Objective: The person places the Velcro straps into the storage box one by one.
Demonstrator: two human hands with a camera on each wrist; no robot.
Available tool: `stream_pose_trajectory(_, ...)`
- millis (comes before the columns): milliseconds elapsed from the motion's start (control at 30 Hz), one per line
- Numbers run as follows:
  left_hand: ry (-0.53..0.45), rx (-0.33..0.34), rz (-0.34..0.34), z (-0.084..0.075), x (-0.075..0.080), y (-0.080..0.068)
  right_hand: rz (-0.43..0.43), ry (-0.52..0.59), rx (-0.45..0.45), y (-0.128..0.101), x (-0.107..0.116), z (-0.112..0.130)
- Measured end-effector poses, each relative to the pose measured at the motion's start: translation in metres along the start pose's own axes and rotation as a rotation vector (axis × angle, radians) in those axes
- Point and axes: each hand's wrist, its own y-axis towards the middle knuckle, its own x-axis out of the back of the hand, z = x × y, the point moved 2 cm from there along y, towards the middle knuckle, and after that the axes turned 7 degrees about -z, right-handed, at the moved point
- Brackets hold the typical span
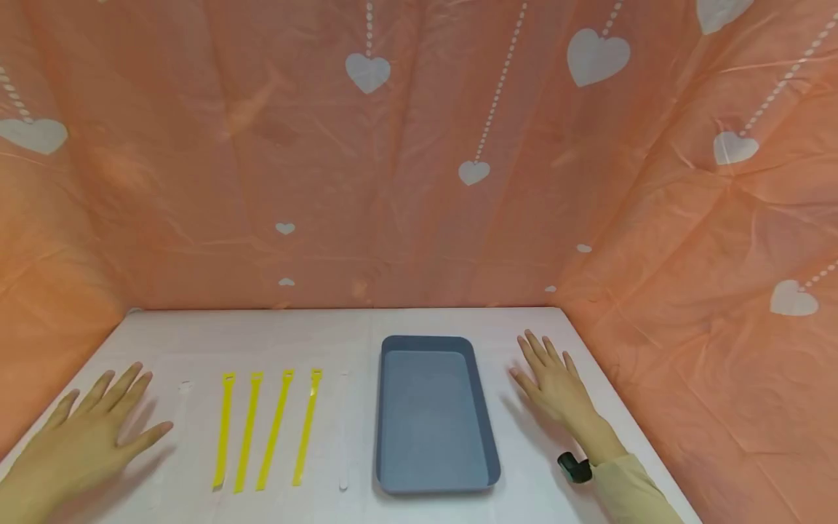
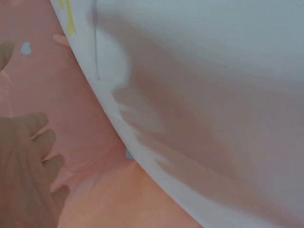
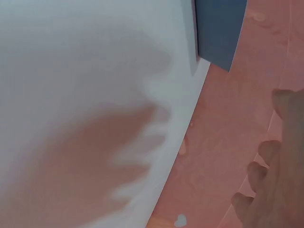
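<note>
A white tabletop (image 1: 294, 335) is bordered at its far edge and along both sides by orange sheeting (image 1: 419, 247). The sheeting is creased and is printed with pale hearts (image 1: 368, 73) of differing sizes, several being topped by dotted lines (image 1: 500, 84).

Straps (image 1: 247, 433) lying side by side on table (image 1: 262, 335), between left hand (image 1: 88, 433) and tray (image 1: 432, 422). Tray resting on table, between straps and right hand (image 1: 555, 383). Left hand hovering over table's left end; right hand hovering over right end. Sheet (image 1: 419, 218) hanging behind table and along both sides.
</note>
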Motion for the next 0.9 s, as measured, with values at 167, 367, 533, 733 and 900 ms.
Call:
stream_pose_trajectory(167, -0.001, -0.071, -0.114, 0.007, -0.001, 0.005, -0.026, 0.053, 0.028, 0.002, -0.003, 0.01)
stream_pose_trajectory(367, -0.035, -0.121, -0.179, 0.01, 0.007, 0.018, -0.036, 0.065, 0.08, 0.002, -0.012, 0.025)
stream_pose_trajectory(533, -0.08, -0.101, -0.194, 0.014, 0.01, 0.026, -0.037, 0.055, 0.132, -0.002, -0.02, 0.039)
stream_pose_trajectory(733, -0.113, -0.079, -0.165, 0.022, 0.008, 0.035, -0.019, 0.051, 0.189, -0.008, -0.025, 0.054)
stream_pose_trajectory(900, -0.159, -0.029, -0.097, 0.023, 0.001, 0.044, 0.025, 0.054, 0.203, -0.02, -0.024, 0.055)
